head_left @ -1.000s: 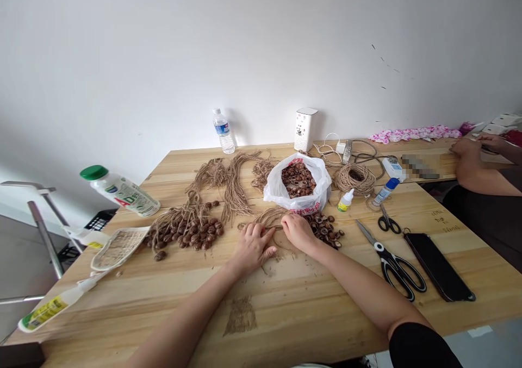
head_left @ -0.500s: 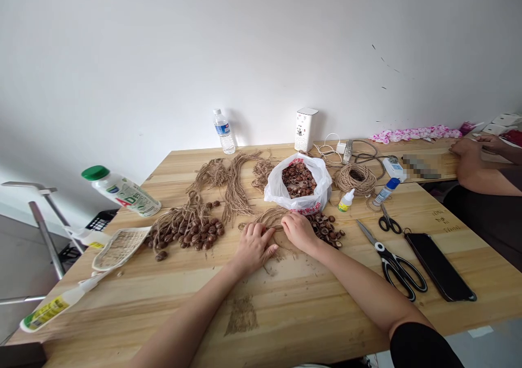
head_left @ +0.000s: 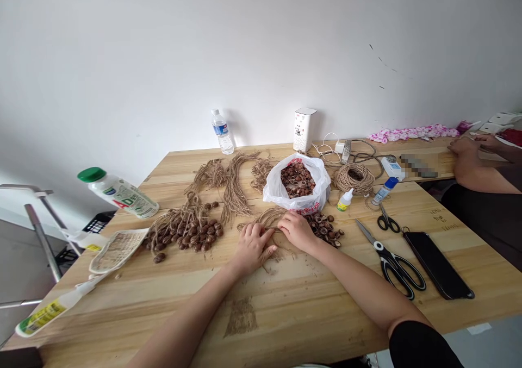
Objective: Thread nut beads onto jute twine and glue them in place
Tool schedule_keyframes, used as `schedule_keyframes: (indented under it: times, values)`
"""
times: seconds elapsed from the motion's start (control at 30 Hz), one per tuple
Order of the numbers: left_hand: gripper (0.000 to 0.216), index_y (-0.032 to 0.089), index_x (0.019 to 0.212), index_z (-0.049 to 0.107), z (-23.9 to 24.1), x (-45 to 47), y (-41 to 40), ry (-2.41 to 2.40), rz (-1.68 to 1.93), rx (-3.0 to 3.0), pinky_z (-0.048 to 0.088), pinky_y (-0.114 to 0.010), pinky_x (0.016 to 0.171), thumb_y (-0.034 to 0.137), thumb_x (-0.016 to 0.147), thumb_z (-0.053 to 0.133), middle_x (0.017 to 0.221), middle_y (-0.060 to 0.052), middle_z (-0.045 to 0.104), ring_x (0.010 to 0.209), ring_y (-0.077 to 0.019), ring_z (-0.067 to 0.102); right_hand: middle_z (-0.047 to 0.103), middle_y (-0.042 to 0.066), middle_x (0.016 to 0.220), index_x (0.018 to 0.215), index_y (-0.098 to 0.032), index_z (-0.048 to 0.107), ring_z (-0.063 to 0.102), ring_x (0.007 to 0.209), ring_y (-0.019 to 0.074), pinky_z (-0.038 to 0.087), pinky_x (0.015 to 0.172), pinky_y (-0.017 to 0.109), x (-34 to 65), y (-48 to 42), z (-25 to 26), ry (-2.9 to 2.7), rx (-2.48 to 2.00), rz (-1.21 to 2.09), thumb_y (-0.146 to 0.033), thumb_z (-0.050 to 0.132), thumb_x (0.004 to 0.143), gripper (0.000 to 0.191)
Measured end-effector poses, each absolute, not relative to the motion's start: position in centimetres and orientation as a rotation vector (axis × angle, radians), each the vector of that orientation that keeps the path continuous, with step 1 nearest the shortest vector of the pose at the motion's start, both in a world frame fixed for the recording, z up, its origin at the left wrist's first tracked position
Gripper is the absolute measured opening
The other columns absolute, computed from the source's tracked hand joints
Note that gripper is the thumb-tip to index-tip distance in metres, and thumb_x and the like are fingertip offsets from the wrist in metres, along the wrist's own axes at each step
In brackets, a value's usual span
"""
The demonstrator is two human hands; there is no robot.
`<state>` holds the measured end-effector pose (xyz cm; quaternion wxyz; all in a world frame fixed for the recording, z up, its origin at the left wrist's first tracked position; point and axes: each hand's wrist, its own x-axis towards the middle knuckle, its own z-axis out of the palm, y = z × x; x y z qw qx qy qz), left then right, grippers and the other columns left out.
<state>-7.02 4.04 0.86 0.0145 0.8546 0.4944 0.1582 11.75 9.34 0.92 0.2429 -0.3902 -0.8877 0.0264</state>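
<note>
My left hand (head_left: pixel 253 245) lies on the wooden table (head_left: pixel 285 313), its fingers bent down onto a small bundle of jute twine (head_left: pixel 267 218). My right hand (head_left: pixel 297 230) is curled next to it, fingers pinched on the same twine. Just right of it lies a loose heap of brown nut shells (head_left: pixel 326 229). Behind both hands a white plastic bag (head_left: pixel 297 186) stands open, full of such shells.
Strung shells on cords (head_left: pixel 185 229) and more twine bundles (head_left: pixel 232 186) lie to the left. Large scissors (head_left: pixel 391 259), small scissors (head_left: pixel 387 222), a phone (head_left: pixel 437 263), a twine coil (head_left: pixel 354 179) and glue bottles (head_left: pixel 346 199) are to the right. Another person's arm (head_left: pixel 477 169) rests far right.
Both hands have stayed on the twine with almost no movement. The view has shifted very slightly.
</note>
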Motion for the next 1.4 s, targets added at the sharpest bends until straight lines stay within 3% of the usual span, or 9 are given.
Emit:
schedule_keyframes:
  times: [0.33,0.83,1.03,1.27,1.4]
  values:
    - [0.051,0.022,0.120,0.056,0.5,-7.3,4.0,1.489,0.525,2.664,0.035,-0.048,0.090,0.055,0.085,0.037,0.101,-0.011,0.048,0.095,-0.0270,0.043,0.060,0.006,0.079,0.078,-0.019,0.073,0.047,0.084,0.0186,0.038,0.077,0.029,11.9,9.4,0.7,-2.499,-1.108,0.106,-0.006,0.053,0.081,0.025]
    - [0.051,0.022,0.123,0.055,0.5,-8.0,3.9,1.399,0.553,2.652,0.036,-0.048,0.090,0.053,0.085,0.039,0.103,-0.011,0.046,0.098,-0.0275,0.041,0.056,0.008,0.086,0.083,-0.016,0.069,0.044,0.088,0.0207,0.036,0.071,0.030,12.1,8.8,1.3,-2.558,-1.204,-0.037,-0.011,0.050,0.081,0.019]
    - [0.052,0.022,0.124,0.054,0.5,-8.0,3.9,1.390,0.546,2.660,0.036,-0.049,0.090,0.054,0.085,0.038,0.103,-0.011,0.046,0.098,-0.0276,0.041,0.057,0.007,0.085,0.098,-0.019,0.068,0.045,0.086,0.0189,0.037,0.076,0.029,12.0,9.0,1.1,-2.502,-1.124,-0.016,-0.012,0.048,0.085,0.025]
    - [0.053,0.024,0.124,0.054,0.5,-8.0,3.9,1.384,0.566,2.642,0.036,-0.050,0.089,0.055,0.084,0.038,0.103,-0.011,0.047,0.098,-0.0279,0.041,0.058,0.006,0.080,0.076,-0.016,0.070,0.048,0.083,0.0176,0.037,0.075,0.028,12.3,9.4,1.1,-2.535,-1.116,0.017,-0.014,0.050,0.086,0.022]
    - [0.053,0.023,0.124,0.054,0.8,-7.9,3.9,1.391,0.528,2.650,0.035,-0.050,0.091,0.054,0.085,0.039,0.104,-0.011,0.047,0.099,-0.0281,0.041,0.059,0.006,0.081,0.082,-0.017,0.069,0.051,0.083,0.0161,0.037,0.072,0.025,12.5,9.7,2.2,-2.635,-1.093,0.034,-0.014,0.049,0.088,0.020]
